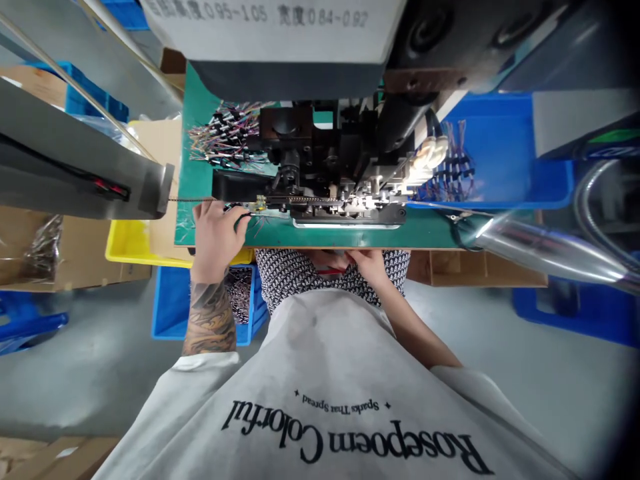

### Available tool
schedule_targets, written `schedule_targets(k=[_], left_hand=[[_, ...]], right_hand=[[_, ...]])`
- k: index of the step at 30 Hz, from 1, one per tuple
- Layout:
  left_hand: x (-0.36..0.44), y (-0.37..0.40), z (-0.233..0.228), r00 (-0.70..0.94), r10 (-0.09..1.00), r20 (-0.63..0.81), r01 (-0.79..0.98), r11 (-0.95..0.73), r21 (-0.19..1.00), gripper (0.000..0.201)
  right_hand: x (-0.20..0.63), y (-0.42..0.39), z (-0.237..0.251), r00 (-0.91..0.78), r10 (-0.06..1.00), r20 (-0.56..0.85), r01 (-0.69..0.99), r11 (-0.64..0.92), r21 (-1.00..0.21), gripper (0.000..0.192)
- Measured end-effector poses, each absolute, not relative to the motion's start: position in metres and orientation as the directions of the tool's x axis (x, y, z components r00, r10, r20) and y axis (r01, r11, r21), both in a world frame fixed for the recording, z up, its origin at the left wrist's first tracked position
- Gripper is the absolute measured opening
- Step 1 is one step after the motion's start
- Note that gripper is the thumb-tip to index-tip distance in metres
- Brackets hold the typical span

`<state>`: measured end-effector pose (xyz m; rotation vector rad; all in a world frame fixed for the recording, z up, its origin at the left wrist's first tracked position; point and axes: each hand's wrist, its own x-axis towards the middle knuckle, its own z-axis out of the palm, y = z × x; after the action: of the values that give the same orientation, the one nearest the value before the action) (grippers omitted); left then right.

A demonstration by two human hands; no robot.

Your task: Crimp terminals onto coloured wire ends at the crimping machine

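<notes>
My left hand (215, 235) is at the left front of the green table, with its fingers bent and the thumb toward the machine. It closes around a dark wire bundle (244, 217), mostly covered by the fingers; thin wire ends show beside the thumb. Just right of it is the black terminal crimping machine (320, 160), with a metal terminal strip (187, 199) running in from the left. Below the table's front edge, over my lap, is my right hand (369, 265). Its fingers are curled together, their tips partly hidden, and what they hold cannot be made out.
Multicoloured wire bundles (230, 137) lie behind my left hand on the green table (435, 230). A blue tray (500, 150) with more wires stands right. A yellow bin (127, 243) and a blue crate (173, 313) are lower left. A shiny metal tube (550, 250) reaches in from the right.
</notes>
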<state>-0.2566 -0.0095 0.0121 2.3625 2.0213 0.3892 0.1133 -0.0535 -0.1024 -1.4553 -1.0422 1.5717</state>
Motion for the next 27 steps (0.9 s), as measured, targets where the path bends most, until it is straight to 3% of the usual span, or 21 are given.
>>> schedule_targets(k=[4, 10, 12, 15, 20, 24, 27], left_hand=[[-0.253, -0.019, 0.024, 0.170, 0.934, 0.313, 0.933, -0.255, 0.252, 0.009], [-0.232, -0.048, 0.055, 0.228, 0.888, 0.400, 0.830, -0.392, 0.397, 0.013], [-0.225, -0.053, 0.061, 0.236, 0.902, 0.362, 0.803, -0.391, 0.451, 0.009], [-0.216, -0.060, 0.069, 0.200, 0.943, 0.267, 0.698, -0.328, 0.636, 0.008], [-0.180, -0.069, 0.075, 0.176, 0.982, 0.065, 0.318, -0.119, 0.941, 0.018], [-0.135, -0.070, 0.064, 0.193, 0.976, -0.100, 0.016, 0.099, 0.995, 0.022], [-0.107, -0.069, 0.058, 0.248, 0.945, -0.213, -0.098, 0.243, 0.965, 0.025]], right_hand=[[0.130, -0.052, -0.101, -0.100, 0.921, -0.377, 0.065, -0.372, -0.926, 0.049], [0.135, -0.061, -0.083, -0.385, 0.856, -0.345, 0.199, -0.288, -0.937, 0.038], [0.128, -0.063, -0.079, -0.429, 0.841, -0.330, 0.257, -0.237, -0.937, 0.036], [0.114, -0.063, -0.072, -0.444, 0.828, -0.342, 0.320, -0.210, -0.924, 0.031], [0.093, -0.069, -0.035, -0.496, 0.820, -0.286, 0.113, -0.265, -0.958, 0.025], [0.088, -0.065, 0.003, -0.221, 0.959, -0.178, -0.114, -0.207, -0.972, 0.022], [0.091, -0.057, 0.025, -0.089, 0.988, -0.128, -0.181, -0.143, -0.973, 0.025]])
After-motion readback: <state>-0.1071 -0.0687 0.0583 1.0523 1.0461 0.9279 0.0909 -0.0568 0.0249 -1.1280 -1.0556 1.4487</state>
